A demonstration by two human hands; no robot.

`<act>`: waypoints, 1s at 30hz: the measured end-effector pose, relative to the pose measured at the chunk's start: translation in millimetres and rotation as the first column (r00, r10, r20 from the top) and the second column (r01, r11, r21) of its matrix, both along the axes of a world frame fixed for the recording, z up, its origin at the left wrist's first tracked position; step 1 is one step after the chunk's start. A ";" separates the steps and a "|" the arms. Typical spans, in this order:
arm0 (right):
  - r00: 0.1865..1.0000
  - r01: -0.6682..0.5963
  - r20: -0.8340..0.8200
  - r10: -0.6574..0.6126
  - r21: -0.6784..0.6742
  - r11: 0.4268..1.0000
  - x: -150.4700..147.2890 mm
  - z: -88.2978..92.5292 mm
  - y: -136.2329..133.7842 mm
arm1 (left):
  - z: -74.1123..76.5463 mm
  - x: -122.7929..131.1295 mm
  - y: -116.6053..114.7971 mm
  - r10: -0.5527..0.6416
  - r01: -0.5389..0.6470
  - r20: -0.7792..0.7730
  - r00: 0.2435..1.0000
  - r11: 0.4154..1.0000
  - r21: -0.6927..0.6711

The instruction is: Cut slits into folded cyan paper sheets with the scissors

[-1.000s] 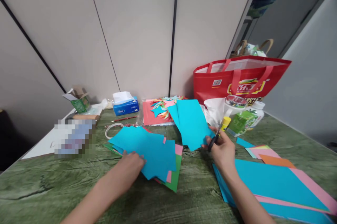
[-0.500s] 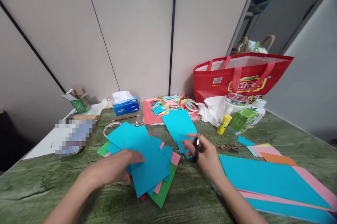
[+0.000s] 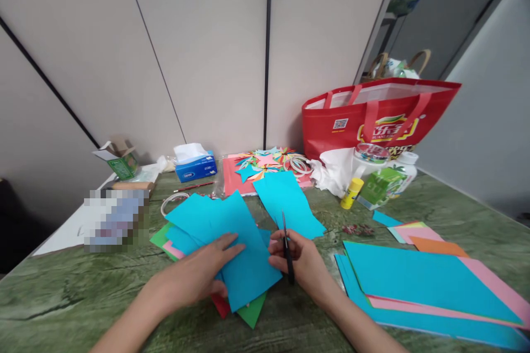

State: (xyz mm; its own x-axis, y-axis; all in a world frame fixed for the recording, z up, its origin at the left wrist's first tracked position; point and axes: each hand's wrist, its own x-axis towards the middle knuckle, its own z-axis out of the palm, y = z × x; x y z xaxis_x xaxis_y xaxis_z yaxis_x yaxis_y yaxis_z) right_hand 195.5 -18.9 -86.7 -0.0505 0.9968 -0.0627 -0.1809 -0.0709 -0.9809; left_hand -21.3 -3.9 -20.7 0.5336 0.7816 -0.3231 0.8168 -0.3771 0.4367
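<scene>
Most of the left hand (image 3: 199, 273) lies over a blue sheet (image 3: 252, 278), its fingers loosely spread on the paper and its thumb by the sheet's left side; whether it pinches the sheet I cannot tell. That sheet lies aslant over a fanned pile (image 3: 192, 215) of blue, pink, green and red paper, toward the near edge of the desk (image 3: 74, 292). The right hand (image 3: 296, 256) is closed around black scissors (image 3: 290, 270), their blades pointing to the far edge, just beside the sheet. More blue sheets (image 3: 285, 195) lie beyond the scissors.

Along the far edge, a blue tissue box (image 3: 196, 169) has white tissue (image 3: 190, 152) rising from its top. Near the far left corner stands a green carton (image 3: 123, 168), flaps open, its inside hidden. Toward the far right corner a red bag (image 3: 327, 140) gapes at the top; its contents cannot be made out. Before it stand a white tub (image 3: 363, 172), a white bottle (image 3: 409, 172) and a green-and-white box (image 3: 377, 188), near a yellow stick (image 3: 351, 194).
</scene>
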 end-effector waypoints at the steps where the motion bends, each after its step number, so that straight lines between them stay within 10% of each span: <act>1: 1.000 0.002 -0.002 -0.002 0.003 1.000 0.1 1.7 -0.4 | -0.2 0.5 0.2 -0.003 0.003 0.012 1.000 1.000 0.012; 13: 0.974 0.205 0.051 -0.221 0.218 0.954 2.7 13.5 -2.6 | 12.4 7.7 13.2 0.199 -0.263 0.195 0.960 0.879 0.397; 16: 0.966 0.243 -0.125 -0.225 0.154 0.958 3.8 14.3 -2.2 | 9.1 7.7 18.9 0.285 -0.487 0.520 0.805 0.818 0.306; 18: 0.933 0.254 -0.281 -0.224 0.074 0.964 6.0 15.9 -1.4 | 9.3 8.1 23.4 0.399 -0.580 0.729 0.556 0.815 -0.003; 22: 0.829 0.198 -0.510 -0.230 -0.118 0.973 11.6 19.3 -0.7 | 4.0 11.3 30.1 0.668 -0.290 0.734 0.121 0.731 -0.618; 27: 0.779 0.137 -0.588 -0.216 -0.177 0.975 13.7 19.9 0.5 | -21.6 23.3 18.6 0.715 0.274 0.692 0.096 0.650 -0.709; 30: 0.800 0.210 -0.543 -0.255 -0.144 0.967 11.5 18.5 2.4 | -25.9 27.8 8.8 0.712 0.271 0.702 0.004 0.675 -0.686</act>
